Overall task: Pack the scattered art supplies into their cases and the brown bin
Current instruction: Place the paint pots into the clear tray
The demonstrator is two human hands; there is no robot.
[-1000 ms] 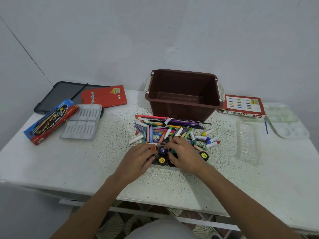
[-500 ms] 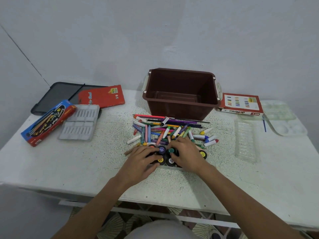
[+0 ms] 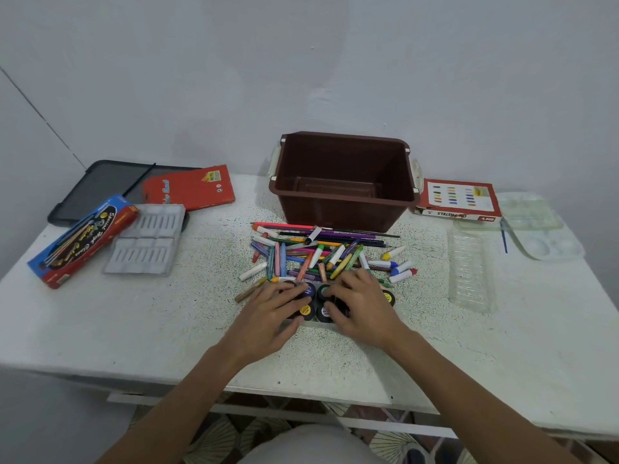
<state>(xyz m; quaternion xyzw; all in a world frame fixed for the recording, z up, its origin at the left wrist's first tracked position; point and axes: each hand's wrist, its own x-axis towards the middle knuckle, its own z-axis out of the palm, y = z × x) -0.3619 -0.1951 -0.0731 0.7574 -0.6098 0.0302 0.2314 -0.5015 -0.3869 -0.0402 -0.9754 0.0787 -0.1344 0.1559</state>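
Note:
Both my hands lie over a cluster of small black paint jars (image 3: 306,310) with yellow labels, at the near edge of a pile of crayons, markers and pencils (image 3: 318,256). My left hand (image 3: 273,308) curls its fingers over the jars on the left. My right hand (image 3: 363,303) curls over those on the right, and one jar (image 3: 388,298) peeks out beside it. A white strip (image 3: 315,324) shows under the jars. The brown bin (image 3: 341,211) stands open and empty behind the pile.
At the left lie a blue-and-red box (image 3: 83,239), a grey insert tray (image 3: 147,242), a red case (image 3: 189,187) and a black lid (image 3: 100,189). At the right are an oil pastels box (image 3: 459,199), a clear plastic tray (image 3: 470,272), a palette (image 3: 542,236) and a blue brush (image 3: 503,236).
Both hands have stayed on the jars, and their fingers have closed in toward each other. A brown pencil now shows to the left of my left hand.

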